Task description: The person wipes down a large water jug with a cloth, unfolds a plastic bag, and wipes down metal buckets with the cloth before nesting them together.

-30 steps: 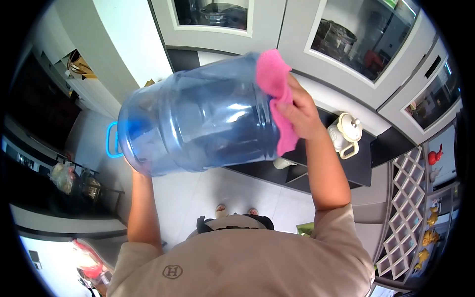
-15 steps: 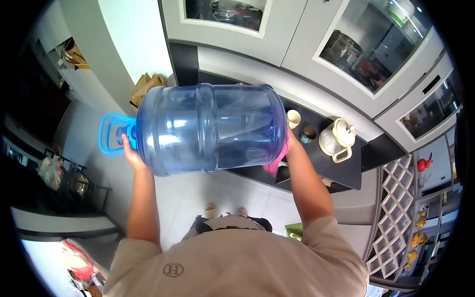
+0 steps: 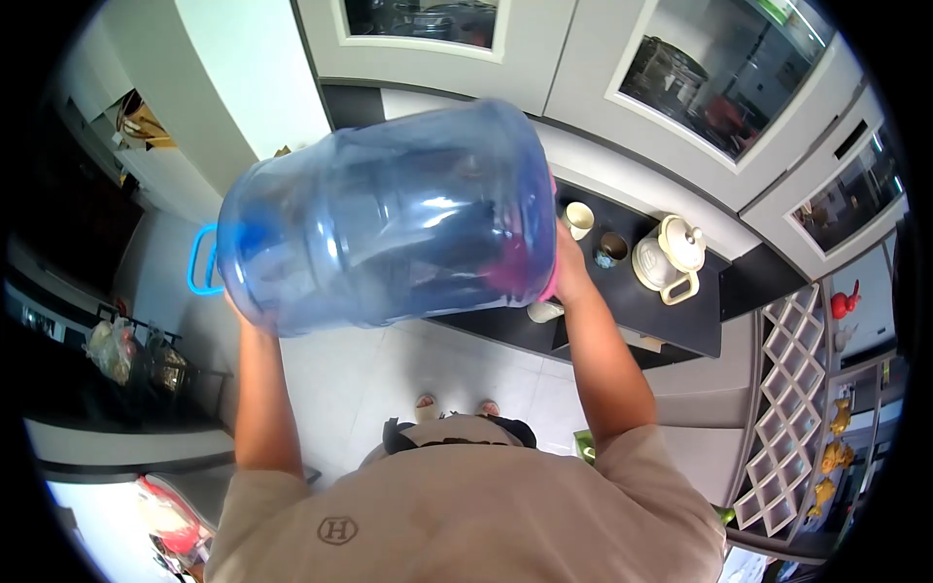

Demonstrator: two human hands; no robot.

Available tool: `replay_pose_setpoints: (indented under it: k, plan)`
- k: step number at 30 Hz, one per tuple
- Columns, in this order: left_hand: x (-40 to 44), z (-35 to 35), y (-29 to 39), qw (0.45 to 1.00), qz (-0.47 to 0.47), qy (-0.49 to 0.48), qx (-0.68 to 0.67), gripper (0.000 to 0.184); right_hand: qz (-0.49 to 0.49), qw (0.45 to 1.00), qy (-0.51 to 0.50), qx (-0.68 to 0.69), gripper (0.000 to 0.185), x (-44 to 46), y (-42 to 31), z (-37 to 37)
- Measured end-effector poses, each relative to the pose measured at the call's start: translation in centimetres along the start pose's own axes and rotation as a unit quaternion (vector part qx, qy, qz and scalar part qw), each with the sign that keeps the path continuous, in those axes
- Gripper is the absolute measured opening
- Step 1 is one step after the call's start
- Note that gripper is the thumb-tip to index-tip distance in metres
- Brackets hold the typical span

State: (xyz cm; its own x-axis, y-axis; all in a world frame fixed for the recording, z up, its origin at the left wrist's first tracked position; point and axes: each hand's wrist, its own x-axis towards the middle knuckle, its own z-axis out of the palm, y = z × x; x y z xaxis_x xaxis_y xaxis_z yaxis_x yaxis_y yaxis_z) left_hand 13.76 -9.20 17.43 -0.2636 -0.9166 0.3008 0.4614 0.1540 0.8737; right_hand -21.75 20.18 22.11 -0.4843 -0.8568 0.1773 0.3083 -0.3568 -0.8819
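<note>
A large, clear blue water-cooler bottle (image 3: pixel 389 214) lies sideways in the air between my hands, its base end to the right and tilted up. At its neck end, a bright blue carrying handle (image 3: pixel 201 260) sticks out to the left. My left hand (image 3: pixel 239 309) supports the bottle near the neck, with its fingers mostly hidden behind the plastic. On the other side, my right hand (image 3: pixel 571 264) presses a pink cloth (image 3: pixel 551 282) against the base. Part of the cloth shows through the bottle; the right fingertips are hidden.
Behind the bottle is a dark counter (image 3: pixel 671 325) with a cream kettle (image 3: pixel 669 257), a cream cup (image 3: pixel 578 220) and a dark cup (image 3: pixel 610 250). Grey cabinets (image 3: pixel 583 87) with glass panes hang above. At right stands a lattice rack (image 3: pixel 785 418). Pale floor tiles (image 3: pixel 360 389) lie below.
The bottle has tilted, its base end rising and coming nearer the camera. Its neck end has shifted left and turned farther from view, so my left fingers are now hidden.
</note>
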Motion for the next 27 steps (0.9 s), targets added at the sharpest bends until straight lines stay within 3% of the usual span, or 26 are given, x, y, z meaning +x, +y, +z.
replay_pose_setpoints:
  k: [3,6,10,11,15,17,19,22,23,27]
  plan:
    - [-0.8,0.8,-0.8,0.995,0.035,-0.033,0.089,0.050,-0.095,0.988,0.012,-0.118,0.043,2.4,-1.2,0.7]
    - [-1.6,1.4,-1.7,0.983,0.060,-0.054,0.165,0.048,-0.007,0.997,0.000,-0.079,0.044,4.7,-2.1,-0.5]
    - [-2.9,2.1,-2.7,0.967,0.090,-0.045,0.235,0.047,0.053,0.986,0.043,0.153,0.044,7.3,0.7,-2.5]
    - [-3.4,2.2,-3.0,0.963,0.097,-0.039,0.248,0.047,0.142,0.966,0.030,0.211,0.046,7.0,1.0,-3.0]
    - [-4.8,2.9,-3.1,0.953,0.118,0.021,0.279,0.045,0.153,0.960,0.068,0.223,0.043,5.0,2.4,-3.2]
    - [-5.1,2.7,-3.5,0.971,0.085,0.064,0.212,0.045,0.175,0.954,0.111,0.216,0.042,4.4,4.3,-4.6]
    - [-5.0,2.3,-3.5,0.993,-0.014,0.101,-0.052,0.046,0.117,0.961,0.131,0.212,0.038,3.1,4.6,-3.9]
    - [-4.8,3.8,-1.9,0.971,-0.082,0.146,-0.170,0.048,0.077,0.955,0.174,0.228,0.038,1.0,4.8,-2.1]
    - [-4.7,4.3,-1.8,0.975,-0.064,0.169,-0.132,0.051,0.071,0.950,0.191,0.237,0.039,0.4,4.6,-1.3]
    - [-4.1,3.4,-2.2,0.975,-0.054,0.153,-0.150,0.054,-0.119,0.948,0.246,0.165,0.044,-1.6,4.4,2.1]
